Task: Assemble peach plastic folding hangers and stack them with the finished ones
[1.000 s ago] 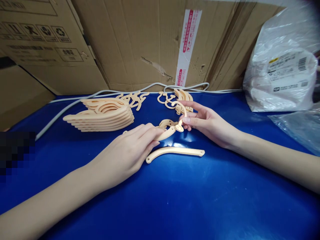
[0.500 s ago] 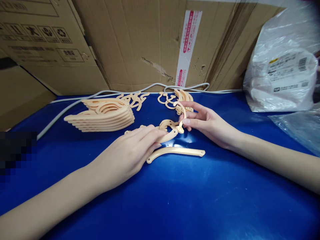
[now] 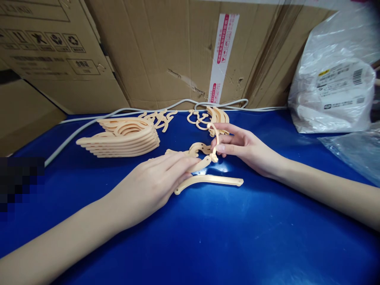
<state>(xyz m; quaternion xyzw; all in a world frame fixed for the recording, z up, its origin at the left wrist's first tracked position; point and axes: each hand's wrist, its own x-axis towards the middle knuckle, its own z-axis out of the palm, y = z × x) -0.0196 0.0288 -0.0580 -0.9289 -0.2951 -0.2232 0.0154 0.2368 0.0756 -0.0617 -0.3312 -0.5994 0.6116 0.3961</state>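
My left hand lies over a peach plastic hanger arm and presses it to the blue table, fingers closed on it. My right hand pinches a peach hook piece upright at the arm's end, thumb and forefinger together. A small curved peach part lies just behind the joint. A second loose hanger arm rests on the table in front of both hands.
A stack of assembled peach hangers sits at the back left. Loose hooks and more curved pieces lie near a white cable. Cardboard boxes wall the back. A white plastic bag stands at the right.
My right hand has shifted the hook slightly left and down onto the arm's end. My left hand has barely moved. The view tilted a little.
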